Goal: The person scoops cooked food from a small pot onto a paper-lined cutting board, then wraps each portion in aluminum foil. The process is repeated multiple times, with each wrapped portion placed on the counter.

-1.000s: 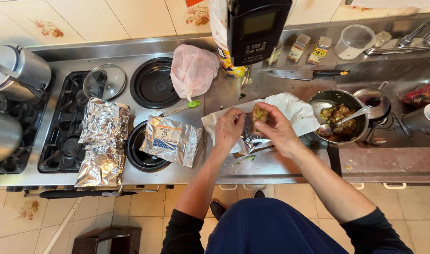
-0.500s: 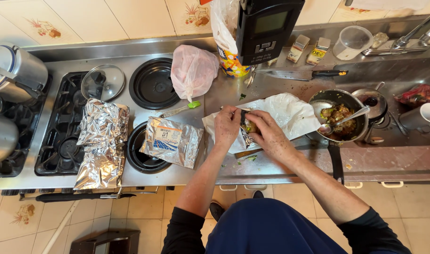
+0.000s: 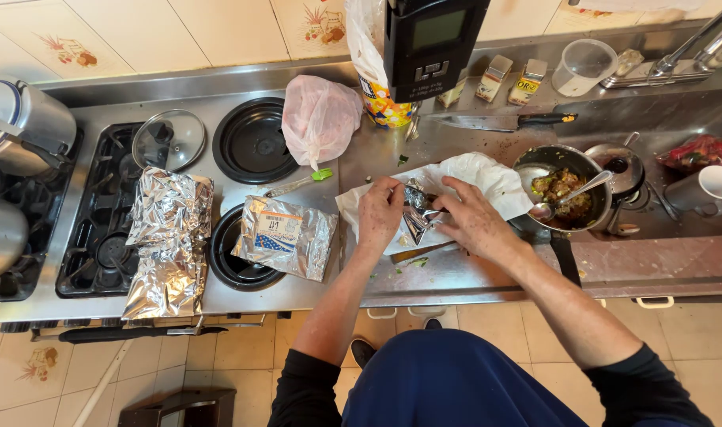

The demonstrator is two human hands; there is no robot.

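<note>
Both hands pinch the foil parcel [image 3: 418, 212], left hand [image 3: 379, 215] at nine o'clock, right hand [image 3: 473, 223] at three, fingers closed; its long axis runs twelve-to-six on the white paper [image 3: 487, 175].

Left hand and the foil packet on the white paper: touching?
Touching. Head view shows the left hand fingertips pinching the top edge of the foil packet, no gap; right hand also grips it.
</note>
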